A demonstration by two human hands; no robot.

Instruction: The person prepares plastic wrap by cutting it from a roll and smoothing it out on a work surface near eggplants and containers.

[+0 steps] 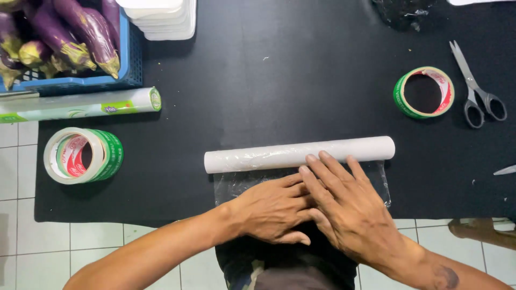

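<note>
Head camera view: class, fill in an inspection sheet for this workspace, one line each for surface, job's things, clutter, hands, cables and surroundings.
Surface: black mat over a white tiled top.
Job's things: wrap roll lying across the mat, clear film pulled from it toward the person.
Clutter: scissors and tape ring at right; stacked tape rolls and boxed roll at left; blue basket of eggplants; white trays at top.
Hands: left hand flat on the film; right hand laid partly over it, fingertips touching the wrap roll.
Cables: nothing seen.
Surroundings: crumpled plastic at the top edge.
</note>
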